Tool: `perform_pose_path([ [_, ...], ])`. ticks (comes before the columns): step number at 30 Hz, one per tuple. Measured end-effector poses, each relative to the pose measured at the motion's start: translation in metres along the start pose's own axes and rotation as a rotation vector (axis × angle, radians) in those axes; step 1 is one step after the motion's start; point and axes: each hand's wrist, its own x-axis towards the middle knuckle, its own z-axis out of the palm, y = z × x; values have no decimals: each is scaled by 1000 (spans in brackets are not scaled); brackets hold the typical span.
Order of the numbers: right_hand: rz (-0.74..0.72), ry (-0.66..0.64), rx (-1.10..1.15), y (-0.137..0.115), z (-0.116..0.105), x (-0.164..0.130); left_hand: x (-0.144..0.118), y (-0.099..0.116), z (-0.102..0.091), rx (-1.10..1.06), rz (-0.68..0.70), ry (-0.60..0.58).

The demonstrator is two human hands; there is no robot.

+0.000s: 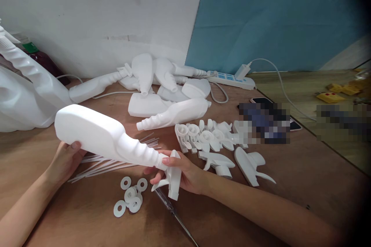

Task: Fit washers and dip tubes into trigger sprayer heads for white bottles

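My left hand (65, 159) grips the base of a white plastic spray bottle (98, 135), held on its side above the wooden table (290, 177). The bottle's ribbed neck points right, toward my right hand (182, 173). That hand holds a white trigger sprayer head (173, 179) at the bottle's mouth, the thumb resting on the neck. Beneath the bottle lie thin white dip tubes (107, 164). Several white washers (131, 195) sit just in front of the hands.
Empty white bottles (165, 92) are piled at the back. Loose trigger heads (214, 139) lie to the right. A screwdriver (174, 212) rests near my right hand. A power strip (232, 80), a phone (290, 123) and a large white jug (20, 88) are also about.
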Motion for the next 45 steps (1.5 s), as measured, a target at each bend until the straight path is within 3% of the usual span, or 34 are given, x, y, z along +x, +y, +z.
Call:
perform_pose_path([
  [9, -14, 13, -23, 1, 1, 1, -3, 3, 10, 20, 91, 68],
  [18, 3, 60, 18, 0, 3, 0, 2, 16, 17, -122, 230, 144],
  [28, 15, 121, 31, -1, 4, 2, -8, 18, 18, -91, 67, 93],
  [34, 6, 119, 30, 0, 4, 2, -23, 6, 16, -64, -159, -27],
  [45, -12, 107, 49, 2, 3, 2, -60, 3, 61, 1, -229, -199],
])
